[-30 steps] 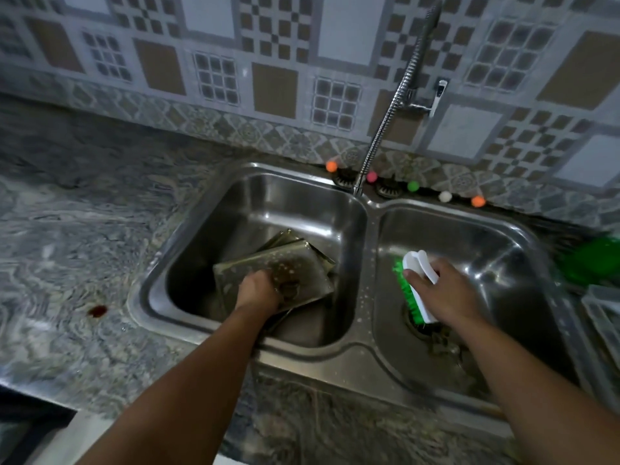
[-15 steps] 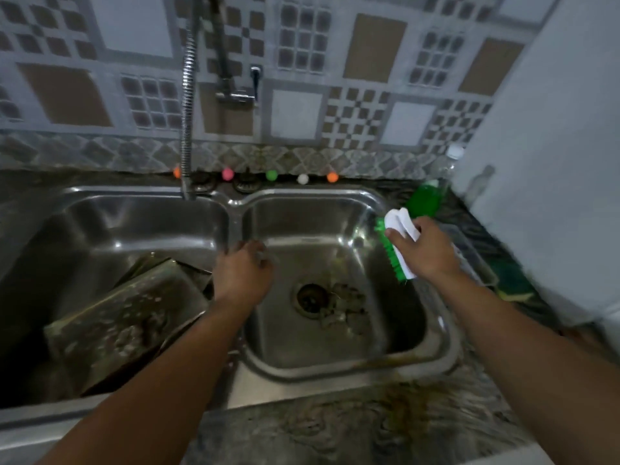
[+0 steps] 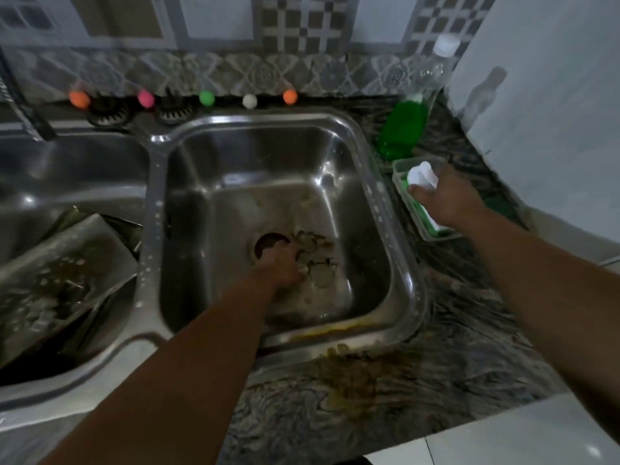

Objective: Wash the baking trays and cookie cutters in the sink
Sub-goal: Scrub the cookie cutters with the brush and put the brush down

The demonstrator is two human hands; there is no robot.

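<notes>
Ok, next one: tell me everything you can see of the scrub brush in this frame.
The scrub brush has a white, glossy, plastic-looking handle with a rounded, lobed end and green bristles along its underside. The right hand grips it from above, covering its middle. It is tilted, handle end away from the person, inside or just over the small clear tray on the counter right of the sink; whether it rests on the tray cannot be told.
</notes>
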